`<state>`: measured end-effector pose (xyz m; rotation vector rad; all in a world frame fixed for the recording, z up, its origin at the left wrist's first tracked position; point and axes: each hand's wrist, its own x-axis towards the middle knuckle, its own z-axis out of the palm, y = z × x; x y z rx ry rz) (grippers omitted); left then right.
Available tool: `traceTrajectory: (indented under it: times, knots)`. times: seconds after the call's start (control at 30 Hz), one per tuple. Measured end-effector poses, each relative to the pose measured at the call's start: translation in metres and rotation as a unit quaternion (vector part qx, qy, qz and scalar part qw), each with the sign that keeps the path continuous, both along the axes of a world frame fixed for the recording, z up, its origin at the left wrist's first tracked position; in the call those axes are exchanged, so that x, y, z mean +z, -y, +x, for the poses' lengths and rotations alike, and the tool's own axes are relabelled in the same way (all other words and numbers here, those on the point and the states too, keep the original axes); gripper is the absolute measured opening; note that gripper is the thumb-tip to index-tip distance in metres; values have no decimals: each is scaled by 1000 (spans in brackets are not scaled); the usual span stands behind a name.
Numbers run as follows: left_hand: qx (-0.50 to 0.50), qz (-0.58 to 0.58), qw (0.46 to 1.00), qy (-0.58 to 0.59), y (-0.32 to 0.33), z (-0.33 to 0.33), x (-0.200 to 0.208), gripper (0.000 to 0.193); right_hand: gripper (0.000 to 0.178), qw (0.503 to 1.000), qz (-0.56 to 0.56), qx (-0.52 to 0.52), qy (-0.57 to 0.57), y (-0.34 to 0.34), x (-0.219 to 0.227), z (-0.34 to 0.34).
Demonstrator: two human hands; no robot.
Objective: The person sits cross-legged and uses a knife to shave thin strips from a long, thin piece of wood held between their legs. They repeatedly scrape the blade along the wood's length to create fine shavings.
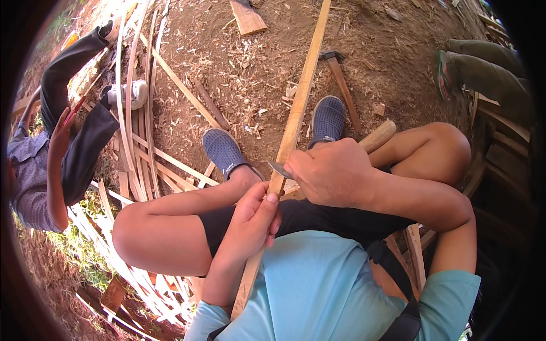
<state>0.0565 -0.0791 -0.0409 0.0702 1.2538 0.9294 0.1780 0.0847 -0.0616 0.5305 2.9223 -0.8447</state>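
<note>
A long, narrow wooden strip [300, 108] runs from against my body up past the top of the head view. My left hand [253, 215] is wrapped around its near part, with the thumb lying on top. Just beyond that thumb, my right hand [334, 173] grips a knife, its short grey blade [279, 169] resting on or just over the strip's face. The knife's handle is mostly hidden inside my fist. From beside my right hand a thick round piece of wood [377, 136] sticks out, its near end out of sight.
A hammer [343, 88] lies on the dirt beyond my right shoe. Long thin wooden strips [149, 113] are piled at the left, beside a seated person [51, 153] holding a red phone-like object. Another person's legs [489, 65] show at the far right. Shavings cover the ground.
</note>
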Motion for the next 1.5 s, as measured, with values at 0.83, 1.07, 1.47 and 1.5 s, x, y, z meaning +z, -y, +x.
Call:
traceTrajectory:
  times: [0.83,1.07,1.47,1.5]
  knots:
    - [2,-10,1000,12,-2,-1,-3,27,20,995,17,-3,-98,-4,-20,7]
    - [72,11,991,115,11,2,-11,27,18,726,-517,-453,-28,-86,-14,5]
    - [-61,-74,994,57,21,-37,-1,39,20,678,-588,-408,-169,56,10,38]
    - [-36,-80,994,59,21,-36,-1,38,22,689,-579,-407,-155,68,1,38]
